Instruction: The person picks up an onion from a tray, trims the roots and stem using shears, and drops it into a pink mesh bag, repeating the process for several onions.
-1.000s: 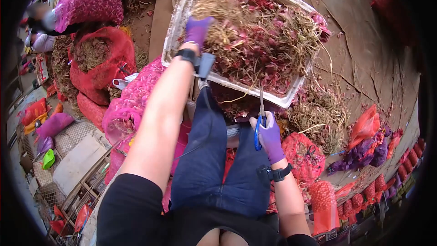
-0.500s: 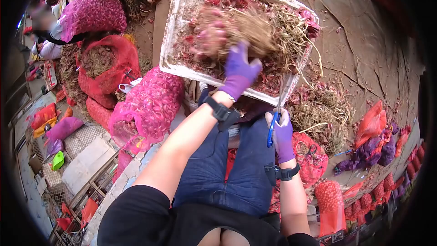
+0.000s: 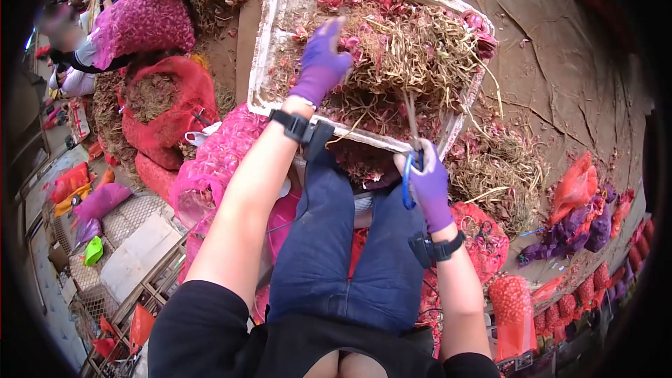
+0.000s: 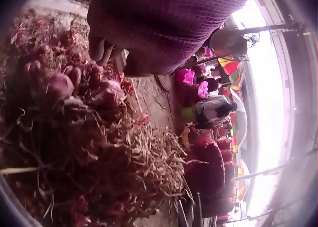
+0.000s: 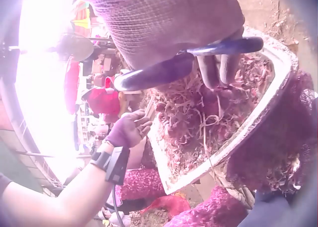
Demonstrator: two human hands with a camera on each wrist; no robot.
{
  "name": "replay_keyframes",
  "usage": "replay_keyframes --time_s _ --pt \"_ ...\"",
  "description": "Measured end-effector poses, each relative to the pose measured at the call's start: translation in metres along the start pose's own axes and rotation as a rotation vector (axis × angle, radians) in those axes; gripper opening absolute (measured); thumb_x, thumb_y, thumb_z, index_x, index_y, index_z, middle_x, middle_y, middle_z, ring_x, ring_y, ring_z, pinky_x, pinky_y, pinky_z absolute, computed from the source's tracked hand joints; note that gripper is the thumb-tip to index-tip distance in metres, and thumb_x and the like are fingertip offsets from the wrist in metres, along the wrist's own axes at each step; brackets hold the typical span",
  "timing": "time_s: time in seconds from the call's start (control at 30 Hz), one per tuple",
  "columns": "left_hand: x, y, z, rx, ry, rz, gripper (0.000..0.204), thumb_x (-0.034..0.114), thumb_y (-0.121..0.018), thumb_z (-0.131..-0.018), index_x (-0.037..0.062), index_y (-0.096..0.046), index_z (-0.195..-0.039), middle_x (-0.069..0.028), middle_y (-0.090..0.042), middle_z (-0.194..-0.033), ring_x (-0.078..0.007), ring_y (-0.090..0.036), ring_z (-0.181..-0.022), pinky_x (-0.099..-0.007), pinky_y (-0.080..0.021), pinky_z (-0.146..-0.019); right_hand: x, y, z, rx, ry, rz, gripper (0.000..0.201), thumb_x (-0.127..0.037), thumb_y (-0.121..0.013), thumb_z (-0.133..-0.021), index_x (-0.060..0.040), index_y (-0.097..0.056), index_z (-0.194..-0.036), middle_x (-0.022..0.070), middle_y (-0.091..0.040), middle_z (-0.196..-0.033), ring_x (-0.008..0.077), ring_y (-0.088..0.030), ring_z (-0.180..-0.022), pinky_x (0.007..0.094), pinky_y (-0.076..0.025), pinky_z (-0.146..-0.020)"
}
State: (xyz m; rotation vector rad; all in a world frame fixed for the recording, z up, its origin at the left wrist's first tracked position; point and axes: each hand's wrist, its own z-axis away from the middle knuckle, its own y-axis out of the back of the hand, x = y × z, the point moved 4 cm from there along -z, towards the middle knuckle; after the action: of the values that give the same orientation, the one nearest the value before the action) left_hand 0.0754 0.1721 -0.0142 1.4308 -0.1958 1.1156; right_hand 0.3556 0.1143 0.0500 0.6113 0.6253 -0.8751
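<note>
A white foam tray point(image 3: 260, 63) holds red shallots point(image 4: 59, 85) with a tangle of dried stems point(image 3: 427, 45). Over its left part is my left hand point(image 3: 322, 66) in a purple glove, fingers loosely extended and nothing held. The right wrist view also shows this left hand point(image 5: 128, 130) beside the pile. In its purple glove, my right hand point(image 3: 430, 189) grips scissors point(image 3: 408, 185) by their blue handles at the tray's near edge. The blades point away from me over the stems. Gloved fingers hide part of the handles.
Pink net sacks of shallots point(image 3: 227, 143) and a red net bag point(image 3: 192, 98) stand on the left. A heap of dried stems point(image 3: 500, 182) lies right of the tray, near red and purple bags point(image 3: 574, 189). A person point(image 3: 73, 49) is at the far left.
My left hand swept rightward across the tray, pushing stems and shallots, then came back left without them. The pile now sits farther right. The right hand with the scissors moved slightly forward.
</note>
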Motion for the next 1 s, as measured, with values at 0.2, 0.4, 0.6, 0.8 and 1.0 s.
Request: replay_keyframes --time_s 0.2,0.4,0.6,0.8,1.0 --pt "0.02 -0.049 -0.011 -0.443 -0.252 -0.61 0.063 0.018 -0.067 -0.069 0.0158 -0.044 -0.128 -0.009 -0.045 -0.131 -0.0301 -0.045 -0.121 -0.0415 -0.037 -0.103 0.005 -0.055 -0.069 -0.205 -0.15 -0.429 0.04 -0.027 -0.066 -0.085 -0.0028 -0.049 -0.112 0.0062 -0.06 -0.081 0.013 -0.059 -0.064 0.0238 -0.049 -0.056" --pt "-0.055 -0.01 0.009 -0.21 0.256 0.023 0.057 0.016 -0.074 -0.07 0.0105 -0.046 -0.119 -0.0152 -0.053 -0.11 -0.0228 -0.057 -0.096 -0.0366 -0.052 -0.078 0.032 -0.05 -0.099 -0.17 -0.454 -0.333 0.047 -0.045 -0.057 -0.088 -0.0058 -0.046 -0.11 0.0132 -0.063 -0.093 0.018 -0.063 -0.064 0.0235 -0.043 -0.045" --pt "-0.075 0.001 0.049 -0.239 0.51 1.017 0.04 -0.003 -0.066 -0.076 0.0024 -0.055 -0.114 -0.006 -0.063 -0.098 -0.0144 -0.062 -0.082 -0.0266 -0.053 -0.068 0.046 -0.062 -0.101 -0.012 -0.341 -0.136 0.047 -0.044 -0.063 -0.084 -0.003 -0.052 -0.104 0.0039 -0.058 -0.075 0.0135 -0.057 -0.052 0.0271 -0.043 -0.044" --pt "-0.093 0.002 0.066 -0.155 0.484 1.021 0.051 0.003 -0.074 -0.071 0.0037 -0.05 -0.117 -0.0061 -0.061 -0.107 -0.0158 -0.057 -0.101 -0.0298 -0.044 -0.091 0.036 -0.068 -0.057 -0.006 0.146 -0.144 0.026 -0.029 -0.048 -0.095 -0.004 -0.051 -0.096 0.0006 -0.051 -0.069 0.0074 -0.048 -0.06 0.0236 -0.042 -0.056" --pt "-0.082 0.014 0.061 -0.19 0.352 0.614 0.047 0.013 -0.075 -0.073 0.0031 -0.058 -0.116 -0.0062 -0.062 -0.109 -0.0154 -0.058 -0.098 -0.028 -0.045 -0.089 0.027 -0.1 -0.003 -0.422 -0.413 -0.482 0.031 -0.036 -0.042 -0.096 -0.0078 -0.047 -0.107 -0.0024 -0.05 -0.074 0.0042 -0.044 -0.057 0.0182 -0.037 -0.049"
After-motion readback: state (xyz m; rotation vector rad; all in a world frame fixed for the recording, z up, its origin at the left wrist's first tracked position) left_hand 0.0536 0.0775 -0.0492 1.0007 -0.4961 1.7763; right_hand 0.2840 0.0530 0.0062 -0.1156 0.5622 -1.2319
